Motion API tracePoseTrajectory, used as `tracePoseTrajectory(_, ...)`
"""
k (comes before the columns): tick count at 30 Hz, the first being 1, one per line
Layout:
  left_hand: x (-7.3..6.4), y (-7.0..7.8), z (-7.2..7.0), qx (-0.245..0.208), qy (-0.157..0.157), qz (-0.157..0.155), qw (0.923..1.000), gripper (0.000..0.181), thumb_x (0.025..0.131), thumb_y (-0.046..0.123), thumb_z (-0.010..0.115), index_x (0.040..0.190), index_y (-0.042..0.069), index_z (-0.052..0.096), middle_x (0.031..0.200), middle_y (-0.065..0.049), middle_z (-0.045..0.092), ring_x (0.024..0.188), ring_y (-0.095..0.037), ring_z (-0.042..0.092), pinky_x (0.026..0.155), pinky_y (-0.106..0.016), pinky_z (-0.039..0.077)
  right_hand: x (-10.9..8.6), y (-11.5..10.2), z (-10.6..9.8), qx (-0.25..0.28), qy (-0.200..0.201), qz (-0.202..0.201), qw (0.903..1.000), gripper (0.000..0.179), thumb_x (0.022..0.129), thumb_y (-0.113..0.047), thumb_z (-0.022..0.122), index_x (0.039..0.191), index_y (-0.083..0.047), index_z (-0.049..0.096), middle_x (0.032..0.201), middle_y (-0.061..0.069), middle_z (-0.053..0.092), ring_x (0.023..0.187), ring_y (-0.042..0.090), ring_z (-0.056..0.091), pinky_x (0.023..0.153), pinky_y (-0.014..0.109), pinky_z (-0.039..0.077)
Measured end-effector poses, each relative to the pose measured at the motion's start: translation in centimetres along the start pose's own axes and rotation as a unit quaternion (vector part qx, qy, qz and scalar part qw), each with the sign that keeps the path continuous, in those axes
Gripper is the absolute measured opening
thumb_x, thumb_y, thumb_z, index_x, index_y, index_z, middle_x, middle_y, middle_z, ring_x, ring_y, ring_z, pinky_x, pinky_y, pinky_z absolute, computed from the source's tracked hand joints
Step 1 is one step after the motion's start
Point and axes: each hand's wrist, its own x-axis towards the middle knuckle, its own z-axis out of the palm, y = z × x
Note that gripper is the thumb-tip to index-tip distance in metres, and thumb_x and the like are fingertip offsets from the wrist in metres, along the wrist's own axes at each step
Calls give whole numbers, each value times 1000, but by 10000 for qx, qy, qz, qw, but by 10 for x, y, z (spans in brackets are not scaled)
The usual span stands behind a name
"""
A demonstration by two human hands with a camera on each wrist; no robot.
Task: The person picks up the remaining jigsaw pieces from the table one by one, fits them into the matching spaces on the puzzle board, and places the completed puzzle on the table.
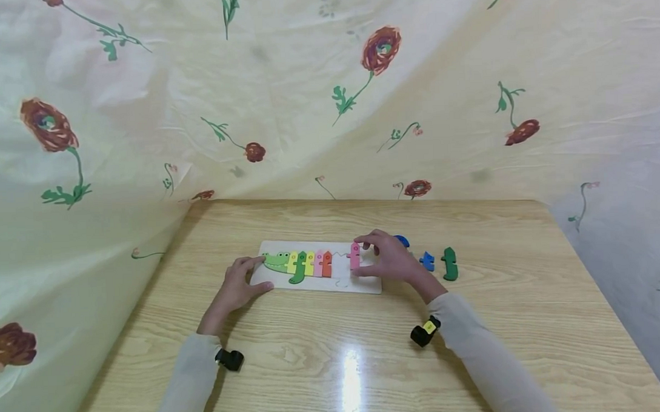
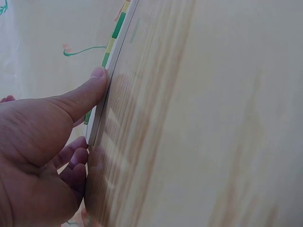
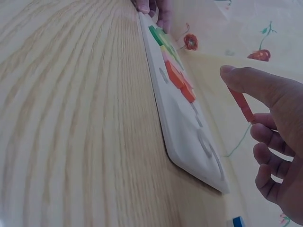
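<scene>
A white crocodile puzzle board lies on the table, its left part filled with a green head piece and several yellow, green, pink and orange body pieces. My left hand holds the board's left end, thumb along the near edge and a finger at the head piece. Between thumb and index finger, my right hand pinches a pink puzzle piece upright over the right part of the board. Seen from the right wrist, this piece is raised above the board, apart from the orange piece.
Right of the board lie a small blue piece, a green piece and a blue curved piece partly behind my right hand. Flowered cloth hangs behind the wooden table and along its sides.
</scene>
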Motion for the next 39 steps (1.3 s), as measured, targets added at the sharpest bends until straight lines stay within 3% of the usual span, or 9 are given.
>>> tracePoseTrajectory(21,-1,2,1,34,16,-153,9999,73,89,30,81,152,13,49,152,-24,36,131,-44,38,106,-62,39,19,-5,32,143,-94,-39,9998,75,75,-44,91,138,-13,65,109,1,61,89,20,52,72,32,47)
tracePoseTrajectory(39,1,0,1,78,7,-96,9999,73,89,30,81,152,12,49,152,-25,37,133,-44,36,107,-62,38,26,-5,40,242,-258,141,9993,73,76,-41,91,138,-12,65,109,1,60,94,20,51,76,31,46)
